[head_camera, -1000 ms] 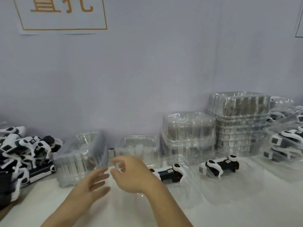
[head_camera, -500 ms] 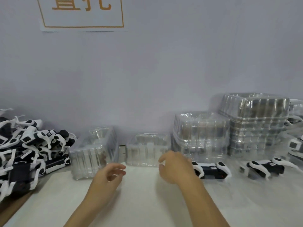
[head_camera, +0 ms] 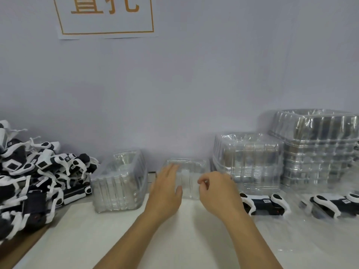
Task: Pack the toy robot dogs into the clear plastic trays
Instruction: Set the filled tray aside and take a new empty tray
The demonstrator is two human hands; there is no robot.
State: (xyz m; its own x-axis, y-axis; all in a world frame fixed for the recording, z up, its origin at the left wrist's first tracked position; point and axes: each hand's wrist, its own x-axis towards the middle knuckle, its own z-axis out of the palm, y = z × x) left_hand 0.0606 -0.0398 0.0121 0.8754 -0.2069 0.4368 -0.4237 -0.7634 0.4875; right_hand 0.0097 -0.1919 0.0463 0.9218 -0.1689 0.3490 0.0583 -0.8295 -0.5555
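Observation:
A small clear plastic tray (head_camera: pixel 187 176) stands at the back of the table against the wall. My left hand (head_camera: pixel 167 193) reaches its left side with fingers spread, touching or nearly touching it. My right hand (head_camera: pixel 218 191) is at its right side, fingers curled at the tray's edge; whether it grips is unclear. A black-and-white toy robot dog (head_camera: pixel 262 203) lies just right of my right hand, and another toy dog (head_camera: pixel 330 205) lies further right. A heap of toy dogs (head_camera: pixel 33 175) fills the left edge.
A taller clear tray stack (head_camera: pixel 118 181) stands left of the small tray. Two larger stacks of clear trays (head_camera: pixel 246 158) (head_camera: pixel 318 148) rise at the right against the wall. Clear plastic film covers the white table (head_camera: pixel 108 239) at the right. A paper sign (head_camera: pixel 104 16) hangs on the wall.
Both hands have moved forward to the small clear tray; the left hand went from low beside the tall stack up to the tray's left side. The view shifted left.

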